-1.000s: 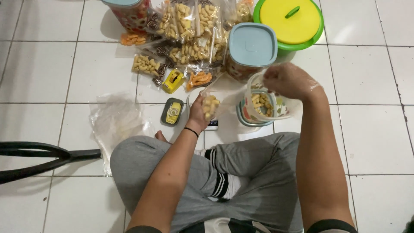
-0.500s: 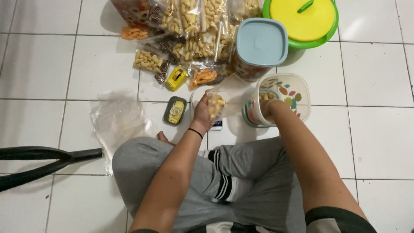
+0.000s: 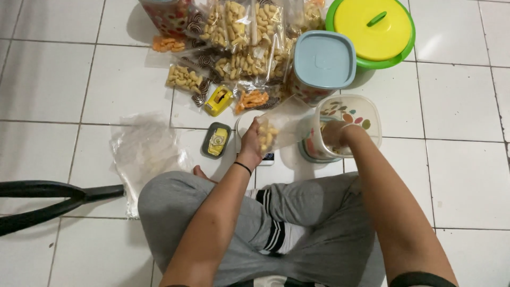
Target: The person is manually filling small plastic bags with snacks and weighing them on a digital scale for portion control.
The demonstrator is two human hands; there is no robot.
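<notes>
I sit cross-legged on a white tiled floor. My left hand [image 3: 253,144] grips a small clear plastic bag [image 3: 280,127] partly filled with pale snack pieces, held over a small kitchen scale [image 3: 264,157]. My right hand [image 3: 336,135] reaches down inside a clear square container [image 3: 366,116] with leaf decorations; its fingers are hidden among the snacks, so what they grip cannot be seen.
Several filled snack bags [image 3: 240,37] lie ahead. A jar with a grey-blue lid [image 3: 324,58], a green bowl with a yellow lid [image 3: 376,33], a yellow tape dispenser [image 3: 218,100], a dark tray [image 3: 215,140], empty plastic bags [image 3: 143,150] and a black frame [image 3: 48,197] surround me.
My right hand has gone from above the container's rim, near the bag, down into the container. The left hand has stayed put with the bag.
</notes>
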